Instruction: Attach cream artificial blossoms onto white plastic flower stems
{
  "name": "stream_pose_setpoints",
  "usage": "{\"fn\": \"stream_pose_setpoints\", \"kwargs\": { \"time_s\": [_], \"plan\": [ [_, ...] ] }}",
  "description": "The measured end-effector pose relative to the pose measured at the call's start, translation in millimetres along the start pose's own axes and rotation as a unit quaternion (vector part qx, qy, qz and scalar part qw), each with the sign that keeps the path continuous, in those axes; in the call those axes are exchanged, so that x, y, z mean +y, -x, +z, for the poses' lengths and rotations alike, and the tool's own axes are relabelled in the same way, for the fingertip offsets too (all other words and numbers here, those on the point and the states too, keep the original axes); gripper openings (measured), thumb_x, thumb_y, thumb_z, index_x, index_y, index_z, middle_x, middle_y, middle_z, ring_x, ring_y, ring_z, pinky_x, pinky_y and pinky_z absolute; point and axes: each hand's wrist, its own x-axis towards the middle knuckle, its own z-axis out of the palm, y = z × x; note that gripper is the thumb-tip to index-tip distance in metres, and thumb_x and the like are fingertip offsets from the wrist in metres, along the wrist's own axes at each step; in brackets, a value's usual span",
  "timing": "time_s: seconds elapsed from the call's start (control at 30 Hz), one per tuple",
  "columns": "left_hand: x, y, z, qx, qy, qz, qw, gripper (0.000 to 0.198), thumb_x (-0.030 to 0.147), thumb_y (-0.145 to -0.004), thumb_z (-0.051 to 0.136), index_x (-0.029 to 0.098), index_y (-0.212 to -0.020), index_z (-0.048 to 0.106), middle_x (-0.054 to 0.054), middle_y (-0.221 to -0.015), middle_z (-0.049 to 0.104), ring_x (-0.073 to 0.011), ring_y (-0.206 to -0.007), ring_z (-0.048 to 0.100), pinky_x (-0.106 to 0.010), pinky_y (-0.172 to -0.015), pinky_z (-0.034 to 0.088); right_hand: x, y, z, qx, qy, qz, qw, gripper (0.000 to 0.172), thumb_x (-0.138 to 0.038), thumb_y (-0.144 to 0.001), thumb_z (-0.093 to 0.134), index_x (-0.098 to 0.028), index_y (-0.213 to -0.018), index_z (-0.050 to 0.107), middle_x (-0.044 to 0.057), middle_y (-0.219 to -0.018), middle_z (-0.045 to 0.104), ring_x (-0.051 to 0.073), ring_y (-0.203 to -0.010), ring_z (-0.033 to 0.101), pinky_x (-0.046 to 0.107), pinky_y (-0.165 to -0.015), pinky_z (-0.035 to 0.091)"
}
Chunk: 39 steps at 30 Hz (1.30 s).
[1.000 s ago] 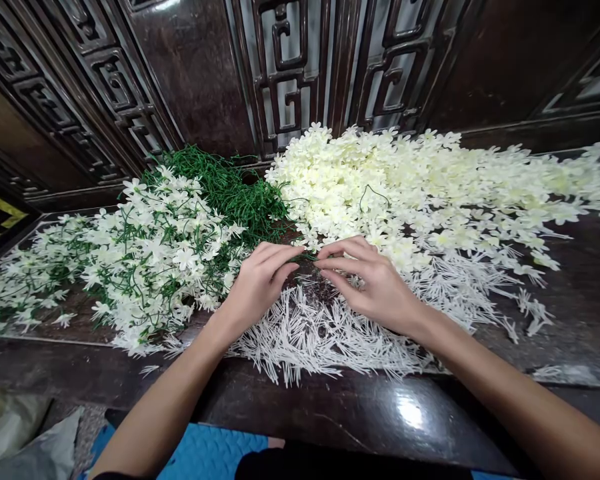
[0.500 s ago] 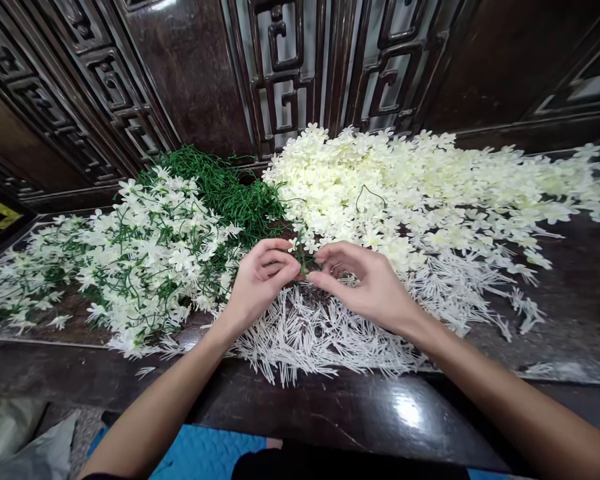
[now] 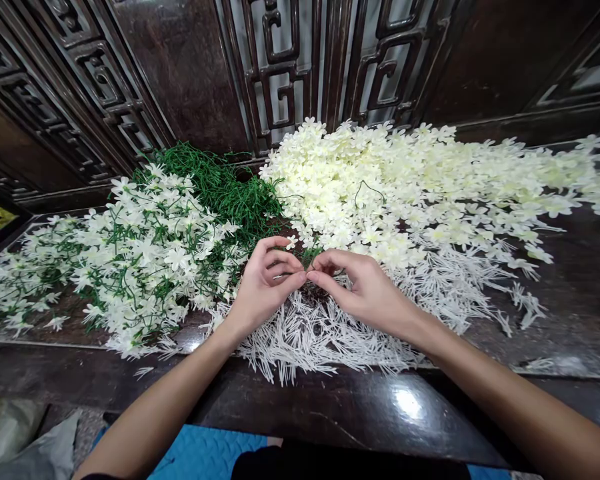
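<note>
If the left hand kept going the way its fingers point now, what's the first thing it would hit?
The left hand points right, fingertips meeting the right hand around a small green sprig. It would likely meet that sprig and the right hand's fingertips at once; depth is hard to judge.

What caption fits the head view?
Both hands, left hand and right hand, pinch a green stem amid white flowers.
</note>
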Motion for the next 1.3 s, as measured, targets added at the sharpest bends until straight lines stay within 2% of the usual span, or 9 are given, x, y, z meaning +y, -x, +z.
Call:
{"fn": "stream_pose_setpoints", "kwargs": {
  "time_s": [0.13,0.2,0.33,0.47,0.73,0.83,0.97,1.1,1.3],
  "plan": [
    [-0.3,-0.3,1.1,0.049,0.036,0.001,0.998,0.058,0.011,-0.067,0.073,0.022,-0.114,0.04,-0.001,-0.092,0.062,-0.0099,-0.072,0.062,-0.026,-0.073,0.052,-1.0,1.3,1.2,-0.008,0.004,0.013,1.0,0.023,-0.036,-0.093,0.047,-0.018,-0.092,0.06,0.007,-0.084,0.063,0.019,-0.073,0.058,0.035,-0.062,0.045],
    [-0.4,-0.8,1.1,0.047,0.07,-0.017,0.996,0.061,0.01,-0.067,0.071,0.021,-0.118,0.039,-0.003,-0.092,0.066,-0.0116,-0.072,0.064,-0.029,-0.075,0.052,-1.6,1.9,2.0,-0.019,0.001,0.01,1.0,0.024,-0.037,-0.094,0.045,-0.018,-0.09,0.059,0.005,-0.08,0.06,0.018,-0.068,0.055,0.033,-0.058,0.042],
    [2.0,-1.8,1.2,-0.005,0.129,-0.077,0.989,0.042,0.008,-0.068,0.071,0.016,-0.106,0.057,-0.003,-0.079,0.069,-0.0128,-0.07,0.064,-0.029,-0.074,0.051,-2.0,2.9,3.1,-0.035,-0.053,0.015,0.998,0.025,-0.038,-0.094,0.046,-0.018,-0.085,0.058,0.004,-0.077,0.056,0.016,-0.065,0.052,0.031,-0.055,0.04],
    [3.2,-2.3,0.3,-0.042,0.163,-0.12,0.978,0.019,0.014,-0.073,0.071,0.014,-0.092,0.07,-0.005,-0.083,0.069,-0.0128,-0.074,0.064,-0.029,-0.078,0.051,-1.4,3.4,3.3,-0.023,-0.103,0.022,0.994,0.027,-0.041,-0.093,0.048,-0.019,-0.079,0.052,-0.001,-0.069,0.049,0.013,-0.059,0.045,0.027,-0.051,0.035],
    [1.8,0.2,1.9,-0.09,0.252,-0.12,0.956,0.007,0.022,-0.079,0.069,0.017,-0.08,0.064,-0.001,-0.076,0.06,-0.0111,-0.072,0.056,-0.025,-0.07,0.049,-3.5,3.9,3.6,-0.006,-0.174,0.036,0.984,0.029,-0.043,-0.094,0.048,-0.019,-0.077,0.047,-0.003,-0.068,0.042,0.011,-0.059,0.041,0.027,-0.052,0.035],
    [2.7,2.5,4.4,-0.094,0.267,-0.101,0.954,0.009,0.026,-0.082,0.067,0.019,-0.081,0.061,-0.001,-0.077,0.06,-0.011,-0.069,0.053,-0.025,-0.065,0.045,-2.7,4.0,5.4,-0.021,-0.255,0.052,0.965,0.03,-0.042,-0.092,0.052,-0.02,-0.074,0.044,-0.003,-0.066,0.04,0.01,-0.058,0.039,0.027,-0.053,0.034],
    [2.4,4.9,6.0,-0.137,0.302,-0.125,0.935,0.016,0.031,-0.079,0.068,0.019,-0.078,0.058,0.002,-0.059,0.05,-0.0106,-0.056,0.044,-0.025,-0.057,0.04,-3.2,4.0,11.1,-0.03,-0.403,0.105,0.909,0.032,-0.044,-0.088,0.056,-0.02,-0.072,0.046,-0.005,-0.062,0.037,0.009,-0.053,0.034,0.026,-0.052,0.035],
    [2.9,5.8,6.9,-0.159,0.299,-0.149,0.929,0.019,0.03,-0.073,0.069,0.019,-0.07,0.055,0.004,-0.05,0.04,-0.0101,-0.049,0.035,-0.026,-0.056,0.038,-6.6,5.1,14.9,-0.032,-0.444,0.124,0.887,0.031,-0.047,-0.088,0.057,-0.019,-0.074,0.053,-0.004,-0.064,0.042,0.009,-0.053,0.038,0.027,-0.057,0.041],
    [8.9,9.4,8.9,-0.154,0.264,-0.138,0.942,0.021,0.029,-0.071,0.07,0.019,-0.064,0.053,0.006,-0.047,0.027,-0.0105,-0.049,0.022,-0.025,-0.054,0.034,-8.9,6.5,15.7,-0.019,-0.493,0.125,0.861,0.029,-0.041,-0.083,0.065,-0.02,-0.068,0.053,-0.005,-0.06,0.036,0.009,-0.052,0.033,0.024,-0.058,0.043]
  ]
}}
